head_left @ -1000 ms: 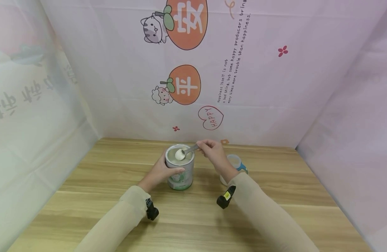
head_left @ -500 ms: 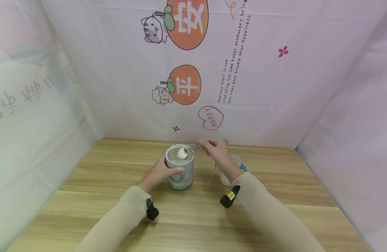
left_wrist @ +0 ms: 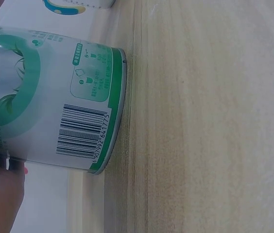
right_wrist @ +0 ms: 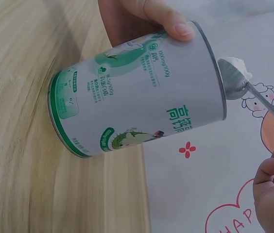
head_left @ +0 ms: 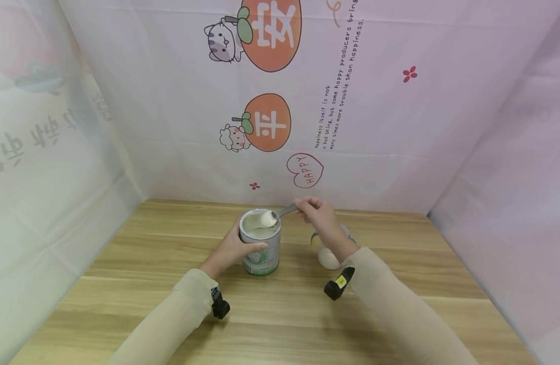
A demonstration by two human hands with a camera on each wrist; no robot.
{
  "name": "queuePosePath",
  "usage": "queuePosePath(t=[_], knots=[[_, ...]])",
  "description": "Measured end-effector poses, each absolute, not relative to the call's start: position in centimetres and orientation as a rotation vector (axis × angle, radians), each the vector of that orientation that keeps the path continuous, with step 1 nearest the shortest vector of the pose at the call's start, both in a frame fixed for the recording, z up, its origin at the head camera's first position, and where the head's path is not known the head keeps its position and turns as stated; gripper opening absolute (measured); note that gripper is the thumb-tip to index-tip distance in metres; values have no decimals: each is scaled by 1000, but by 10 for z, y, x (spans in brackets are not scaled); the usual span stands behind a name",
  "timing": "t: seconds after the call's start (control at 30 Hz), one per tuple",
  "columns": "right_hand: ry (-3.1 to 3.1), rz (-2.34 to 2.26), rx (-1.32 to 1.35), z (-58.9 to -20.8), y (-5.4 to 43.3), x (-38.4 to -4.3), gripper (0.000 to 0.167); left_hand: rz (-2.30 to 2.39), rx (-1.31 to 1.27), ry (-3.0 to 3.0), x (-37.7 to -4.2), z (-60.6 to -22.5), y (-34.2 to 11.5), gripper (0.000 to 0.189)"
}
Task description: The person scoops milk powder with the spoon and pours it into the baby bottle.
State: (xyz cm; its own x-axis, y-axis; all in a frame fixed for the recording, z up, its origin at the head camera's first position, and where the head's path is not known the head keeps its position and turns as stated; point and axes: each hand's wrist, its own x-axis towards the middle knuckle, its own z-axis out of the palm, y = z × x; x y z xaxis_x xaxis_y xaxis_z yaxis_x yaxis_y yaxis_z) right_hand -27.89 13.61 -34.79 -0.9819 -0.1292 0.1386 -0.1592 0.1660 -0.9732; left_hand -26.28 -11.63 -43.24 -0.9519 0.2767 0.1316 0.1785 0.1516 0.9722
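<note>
Left hand (head_left: 229,252): fingers curled round the side of the open green-and-white metal powder can (head_left: 260,242), upright on the light wooden table (head_left: 170,284) | Right hand (head_left: 323,218): fingertips pinch the metal spoon (head_left: 275,215), its bowl heaped with white powder, above the can's mouth | Small white cup with blue band (head_left: 329,256): just right of the can, under the right wrist.
</note>
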Motion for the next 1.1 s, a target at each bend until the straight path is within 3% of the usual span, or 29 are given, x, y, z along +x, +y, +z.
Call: queuePosePath(t=[0.4, 1.1], knots=[[-2289, 2081, 269, -339, 151, -278, 23, 1960, 454, 2298, -264, -433, -117, 92], [-2262, 2069, 245, -338, 202, -273, 29, 1965, 450, 2297, -260, -429, -116, 90]])
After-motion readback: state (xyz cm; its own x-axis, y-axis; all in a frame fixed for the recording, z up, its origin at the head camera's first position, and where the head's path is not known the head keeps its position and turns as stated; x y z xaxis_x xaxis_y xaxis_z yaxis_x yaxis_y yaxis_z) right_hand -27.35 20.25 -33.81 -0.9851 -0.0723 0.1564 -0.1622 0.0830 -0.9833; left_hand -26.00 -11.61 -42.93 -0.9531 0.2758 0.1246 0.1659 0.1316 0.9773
